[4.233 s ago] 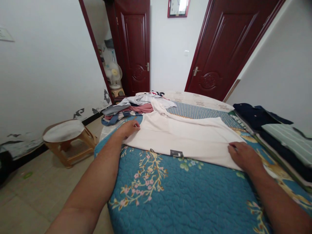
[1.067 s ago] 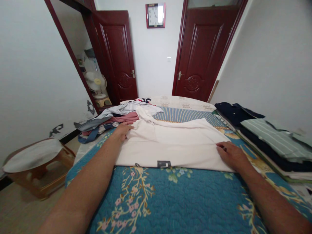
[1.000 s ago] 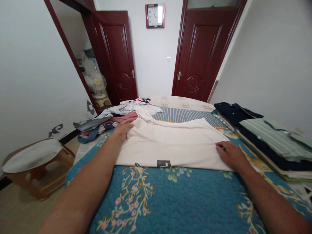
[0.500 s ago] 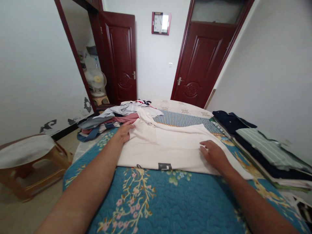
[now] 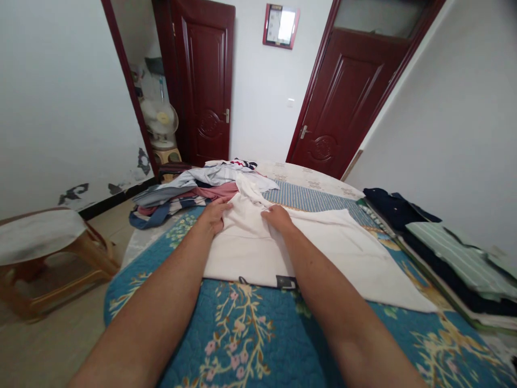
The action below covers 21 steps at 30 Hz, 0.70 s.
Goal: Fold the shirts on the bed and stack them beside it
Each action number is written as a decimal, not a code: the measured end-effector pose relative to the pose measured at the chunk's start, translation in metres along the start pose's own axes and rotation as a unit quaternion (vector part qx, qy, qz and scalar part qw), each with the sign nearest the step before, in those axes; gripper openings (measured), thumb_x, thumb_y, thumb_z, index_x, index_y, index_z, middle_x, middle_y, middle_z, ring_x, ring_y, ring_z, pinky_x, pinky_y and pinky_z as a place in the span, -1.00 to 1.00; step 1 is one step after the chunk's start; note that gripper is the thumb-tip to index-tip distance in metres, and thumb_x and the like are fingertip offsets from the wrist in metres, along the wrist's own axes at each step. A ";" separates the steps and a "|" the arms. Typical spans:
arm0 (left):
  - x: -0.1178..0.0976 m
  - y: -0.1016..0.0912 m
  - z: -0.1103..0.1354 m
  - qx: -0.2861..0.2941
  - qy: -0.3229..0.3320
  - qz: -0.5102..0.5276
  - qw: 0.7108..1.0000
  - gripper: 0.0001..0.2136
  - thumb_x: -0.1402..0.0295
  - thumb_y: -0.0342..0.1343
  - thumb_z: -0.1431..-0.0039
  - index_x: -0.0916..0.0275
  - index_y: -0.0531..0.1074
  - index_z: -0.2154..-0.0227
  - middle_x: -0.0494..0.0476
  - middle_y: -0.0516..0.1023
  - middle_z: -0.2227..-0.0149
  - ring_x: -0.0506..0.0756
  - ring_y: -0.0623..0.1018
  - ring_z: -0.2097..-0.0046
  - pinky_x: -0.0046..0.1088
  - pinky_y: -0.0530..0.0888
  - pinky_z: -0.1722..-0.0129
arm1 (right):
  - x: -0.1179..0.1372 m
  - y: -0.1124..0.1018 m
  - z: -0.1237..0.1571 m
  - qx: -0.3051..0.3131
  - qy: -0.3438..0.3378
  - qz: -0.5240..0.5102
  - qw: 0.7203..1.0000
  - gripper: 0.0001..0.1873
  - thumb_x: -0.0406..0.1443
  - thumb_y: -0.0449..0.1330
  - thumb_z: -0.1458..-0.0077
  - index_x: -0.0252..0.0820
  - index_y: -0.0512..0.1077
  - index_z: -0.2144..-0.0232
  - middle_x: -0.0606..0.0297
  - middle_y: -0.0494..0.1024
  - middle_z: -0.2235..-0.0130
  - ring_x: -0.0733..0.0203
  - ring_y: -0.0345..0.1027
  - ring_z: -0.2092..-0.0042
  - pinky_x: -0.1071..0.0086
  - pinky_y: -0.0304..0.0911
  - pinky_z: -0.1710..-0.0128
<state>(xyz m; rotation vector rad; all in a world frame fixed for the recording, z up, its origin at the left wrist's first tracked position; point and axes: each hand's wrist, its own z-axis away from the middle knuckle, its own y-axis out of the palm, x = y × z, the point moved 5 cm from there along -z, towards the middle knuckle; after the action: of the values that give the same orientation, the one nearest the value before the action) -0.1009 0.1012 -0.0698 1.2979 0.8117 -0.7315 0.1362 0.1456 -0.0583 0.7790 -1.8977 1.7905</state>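
Observation:
A white shirt (image 5: 339,245), folded lengthwise, lies across the blue flowered cover (image 5: 315,339). Its near edge shows a dark printed patch (image 5: 286,282). My left hand (image 5: 216,215) grips the shirt's left end, fingers on top and thumb below. Just to the right, my right hand (image 5: 278,218) is closed on the far edge of the cloth, where it bunches up near a raised, twisted part. Part of the shirt's middle is hidden under my right forearm.
A loose heap of clothes (image 5: 173,196) lies at the far left of the table. Along the right side is a stack of folded garments (image 5: 456,253). A wooden stool (image 5: 52,237) stands on the floor at left. Two dark red doors (image 5: 205,81) are beyond.
My right hand has moved left across the shirt, from its right half to beside my left hand, and has taken hold of the far edge. The view has tilted slightly down.

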 end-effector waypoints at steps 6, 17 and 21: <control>-0.009 0.006 0.007 0.015 0.011 0.011 1.000 -0.54 0.59 0.38 0.21 0.30 0.60 0.13 0.18 0.73 0.27 0.14 0.69 0.33 -0.31 0.65 0.27 | -0.005 0.006 -0.006 0.038 0.029 -0.097 0.994 -0.90 -0.34 0.24 -0.01 -0.19 0.53 0.35 0.34 0.52 0.47 0.22 0.45 0.38 0.43 0.23 0.37; -0.043 0.006 0.025 0.080 0.032 -0.090 0.992 -0.55 0.36 0.54 0.14 0.26 0.66 0.10 0.22 0.71 0.12 0.12 0.66 0.21 -0.34 0.61 0.20 | 0.007 -0.045 0.022 0.002 -0.047 -0.252 0.967 -0.57 -0.24 0.26 -0.01 -0.13 0.48 0.02 0.46 0.45 0.44 0.30 0.28 0.46 0.48 0.14 0.50; -0.059 0.005 0.037 0.131 0.051 -0.135 0.981 -0.60 0.30 0.55 0.10 0.25 0.66 0.15 0.23 0.70 0.10 0.13 0.66 0.17 -0.35 0.60 0.17 | 0.017 -0.062 0.042 0.013 -0.131 -0.192 0.973 -0.71 -0.22 0.24 -0.04 -0.15 0.55 0.16 0.39 0.51 0.39 0.25 0.31 0.38 0.41 0.22 0.37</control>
<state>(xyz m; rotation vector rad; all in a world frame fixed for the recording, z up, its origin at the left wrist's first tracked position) -0.1242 0.0664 -0.0141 1.4859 1.0122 -1.0218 0.1671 0.1012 -0.0034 1.3461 -1.7273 1.5321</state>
